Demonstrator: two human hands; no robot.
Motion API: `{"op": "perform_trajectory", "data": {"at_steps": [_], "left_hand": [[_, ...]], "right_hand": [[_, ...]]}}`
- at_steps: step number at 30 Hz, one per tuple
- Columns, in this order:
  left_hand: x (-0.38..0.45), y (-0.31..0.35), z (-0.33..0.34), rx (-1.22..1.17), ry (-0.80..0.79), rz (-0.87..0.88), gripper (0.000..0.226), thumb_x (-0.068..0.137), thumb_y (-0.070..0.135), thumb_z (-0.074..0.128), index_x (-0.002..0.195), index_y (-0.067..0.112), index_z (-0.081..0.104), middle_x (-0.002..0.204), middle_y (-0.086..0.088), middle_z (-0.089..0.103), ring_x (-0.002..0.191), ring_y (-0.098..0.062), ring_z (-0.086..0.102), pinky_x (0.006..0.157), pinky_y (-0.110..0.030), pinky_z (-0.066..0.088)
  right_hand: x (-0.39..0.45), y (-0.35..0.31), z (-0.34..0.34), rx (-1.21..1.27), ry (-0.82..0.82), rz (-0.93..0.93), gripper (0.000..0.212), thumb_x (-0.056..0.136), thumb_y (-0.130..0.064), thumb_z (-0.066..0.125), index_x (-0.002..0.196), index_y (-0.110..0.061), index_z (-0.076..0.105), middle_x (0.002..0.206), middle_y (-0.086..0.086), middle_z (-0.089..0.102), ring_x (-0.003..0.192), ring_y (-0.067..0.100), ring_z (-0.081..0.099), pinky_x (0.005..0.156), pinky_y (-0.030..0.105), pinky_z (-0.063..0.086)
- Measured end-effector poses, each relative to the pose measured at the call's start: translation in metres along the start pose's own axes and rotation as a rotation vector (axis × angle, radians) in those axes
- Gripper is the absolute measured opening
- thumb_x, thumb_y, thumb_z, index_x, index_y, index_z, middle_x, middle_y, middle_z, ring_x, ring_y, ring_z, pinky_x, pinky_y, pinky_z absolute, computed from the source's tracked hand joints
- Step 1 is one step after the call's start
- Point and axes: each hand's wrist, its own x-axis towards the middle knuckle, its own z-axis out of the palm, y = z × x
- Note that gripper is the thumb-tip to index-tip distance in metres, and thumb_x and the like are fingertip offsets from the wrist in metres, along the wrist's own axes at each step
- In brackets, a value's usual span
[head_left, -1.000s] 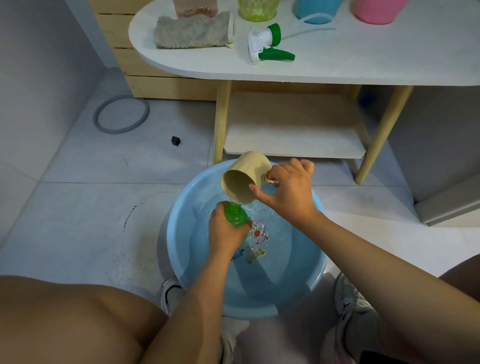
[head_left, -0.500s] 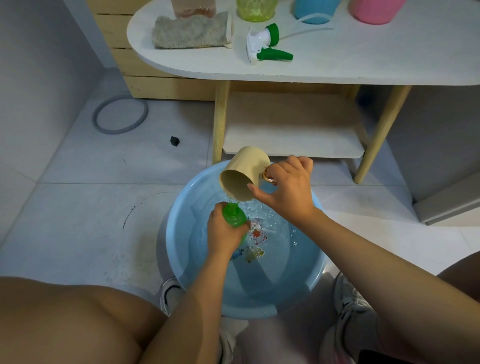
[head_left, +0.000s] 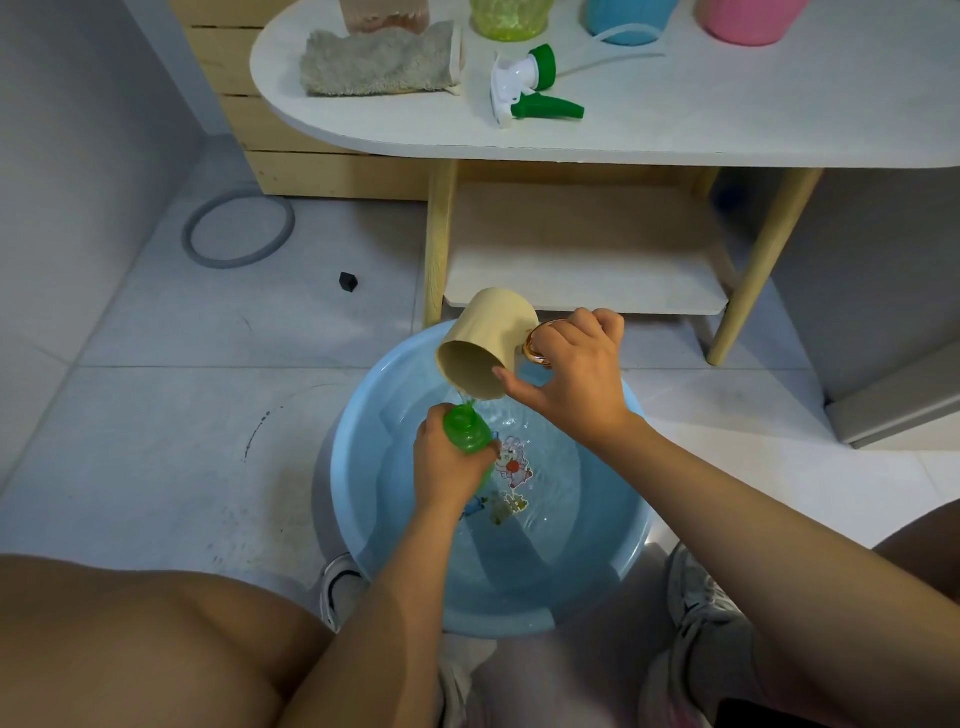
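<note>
Over a blue basin (head_left: 363, 519) of water, the right hand (head_left: 576, 384) grips a tilted beige cup (head_left: 485, 345) by its handle – water runs into the green bottle (head_left: 466, 430) clasped by the left hand (head_left: 447, 467)

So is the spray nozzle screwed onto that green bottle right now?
No, the spray nozzle lies on the white table, while the green bottle sits open-necked in the left hand under the tilted cup.

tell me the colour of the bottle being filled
The bottle is translucent green; the head view shows it best.
</note>
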Motion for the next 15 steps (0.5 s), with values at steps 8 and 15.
{"op": "perform_trajectory", "data": {"at_steps": [8,15], "left_hand": [[-0.0005,-0.0004,0.0002,-0.013,-0.006,-0.012,0.061,0.067,0.026,0.083,0.117,0.017,0.049,0.111,-0.002,0.056,0.091,-0.013,0.051,0.073,-0.022,0.037],[0.0007,0.0002,0.0014,-0.015,-0.005,-0.014,0.059,0.067,0.026,0.083,0.114,0.019,0.049,0.110,-0.001,0.057,0.095,-0.016,0.055,0.074,-0.023,0.040]], "right_hand": [[0.0003,0.0033,0.0004,-0.006,0.014,-0.021,0.045,0.073,-0.053,0.064,0.059,-0.012,0.052,0.059,-0.002,0.056,0.070,0.017,0.042,0.079,0.033,0.028],[-0.0006,0.0003,0.0007,0.000,0.003,-0.054,0.044,0.074,-0.053,0.065,0.061,-0.012,0.053,0.061,-0.002,0.055,0.067,0.020,0.047,0.080,0.032,0.029]]}}
